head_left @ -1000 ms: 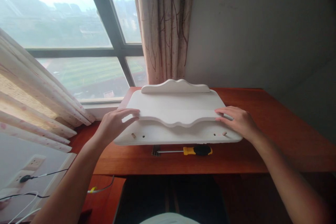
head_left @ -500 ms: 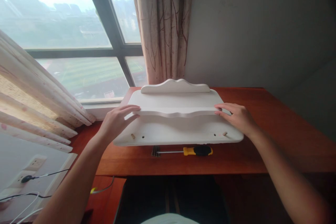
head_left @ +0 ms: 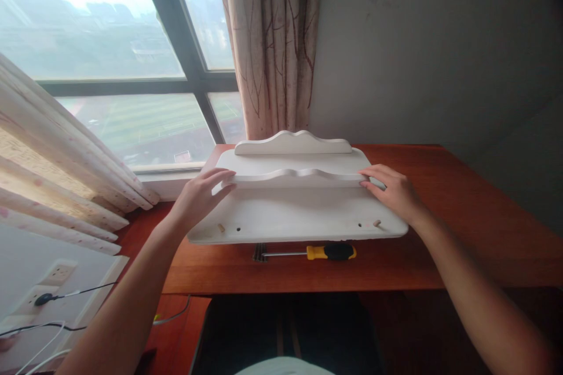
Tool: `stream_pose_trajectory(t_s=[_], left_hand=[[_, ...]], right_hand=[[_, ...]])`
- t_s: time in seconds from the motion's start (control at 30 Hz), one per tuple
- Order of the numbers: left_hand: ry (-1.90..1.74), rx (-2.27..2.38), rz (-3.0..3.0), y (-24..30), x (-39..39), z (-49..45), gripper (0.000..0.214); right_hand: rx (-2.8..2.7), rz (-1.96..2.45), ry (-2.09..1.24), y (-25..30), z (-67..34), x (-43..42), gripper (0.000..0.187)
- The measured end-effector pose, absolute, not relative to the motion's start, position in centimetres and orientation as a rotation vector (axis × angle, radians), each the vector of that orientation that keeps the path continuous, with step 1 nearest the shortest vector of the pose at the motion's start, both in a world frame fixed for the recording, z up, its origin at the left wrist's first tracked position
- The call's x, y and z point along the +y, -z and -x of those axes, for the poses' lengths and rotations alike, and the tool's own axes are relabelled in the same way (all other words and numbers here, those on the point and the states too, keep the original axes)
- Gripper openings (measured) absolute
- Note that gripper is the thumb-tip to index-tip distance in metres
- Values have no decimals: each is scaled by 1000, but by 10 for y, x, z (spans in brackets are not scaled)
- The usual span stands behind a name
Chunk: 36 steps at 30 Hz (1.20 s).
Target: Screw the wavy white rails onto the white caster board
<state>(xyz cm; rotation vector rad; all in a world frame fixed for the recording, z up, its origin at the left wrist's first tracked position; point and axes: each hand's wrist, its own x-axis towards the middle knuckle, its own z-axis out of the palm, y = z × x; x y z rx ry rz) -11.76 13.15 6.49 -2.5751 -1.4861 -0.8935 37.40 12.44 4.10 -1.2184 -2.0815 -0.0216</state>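
Observation:
Between my two hands is a white wavy-edged board (head_left: pixel 297 179), its scalloped edge facing up. My left hand (head_left: pixel 202 193) pinches its left end and my right hand (head_left: pixel 391 188) its right end. Under it lies a larger white panel (head_left: pixel 299 214) with rounded corners. Near the panel's front edge, a wooden dowel (head_left: pixel 221 227) and a dark hole show on the left, and another dowel (head_left: pixel 377 223) and hole on the right. A second wavy board (head_left: pixel 293 143) stands upright along the panel's far edge.
On the reddish wooden table (head_left: pixel 440 217), a yellow and black screwdriver (head_left: pixel 331 252) and several screws (head_left: pixel 259 252) lie before the panel. A window and curtains (head_left: pixel 277 41) are behind and left. Wall sockets (head_left: pixel 60 273) with plugged-in cables are at lower left.
The wavy board in my hands has turned over, so its scalloped edge, which faced down toward me, now points up. Both hands keep hold of its ends.

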Motion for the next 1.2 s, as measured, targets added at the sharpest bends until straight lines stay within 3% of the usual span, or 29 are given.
stream_pose_trajectory(t_s=[0.3,0.57,0.73,0.97,1.2], left_hand=[[984,-1522,2669,-74,137,118,41],[1079,-1798,2757,-82,117,131,44],[1171,-1860,2763,-89,102,131,44],[1183,-1841,2725,-98,77,130,39],[1096,-1832,2706,-96,61,129,38]], right_hand=[[-1972,1228,-108,-43,-371,119,26],[-1690,1393,-609,-54,-377,100,40],[-1646,1431,-758,-58,-379,82,42],[-1667,1412,-733,-64,-384,57,39],[-1837,1480,-444,-63,-383,39,32]])
